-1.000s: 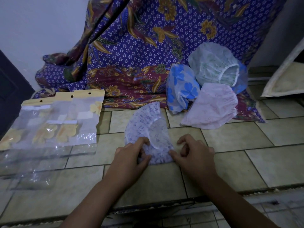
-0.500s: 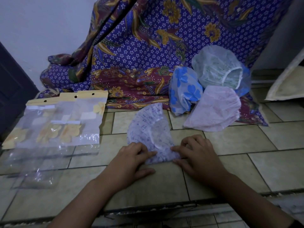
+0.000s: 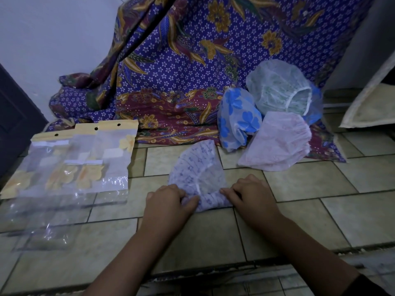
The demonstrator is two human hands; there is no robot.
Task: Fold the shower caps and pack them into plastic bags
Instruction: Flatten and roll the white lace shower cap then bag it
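Observation:
A white shower cap with purple print (image 3: 197, 167) lies folded into a fan shape on the tiled floor in front of me. My left hand (image 3: 168, 201) grips its near left corner, and my right hand (image 3: 250, 193) presses its near right corner. Three more caps sit behind it: a blue-flowered cap (image 3: 237, 118), a pale green cap (image 3: 282, 88) and a pink cap (image 3: 277, 142). Clear plastic bags with yellow headers (image 3: 81, 159) lie spread on the floor to the left.
A purple batik cloth (image 3: 181, 71) hangs down the back and pools on the floor under the caps. A dark door (image 3: 12, 120) stands at the far left. A framed panel (image 3: 369, 103) leans at the right. A floor step edge (image 3: 213, 272) runs near me.
Both hands have slid down to the cap's near end and flattened it; the fingers that pinched the edge now press and grip the corners. The view has shifted slightly.

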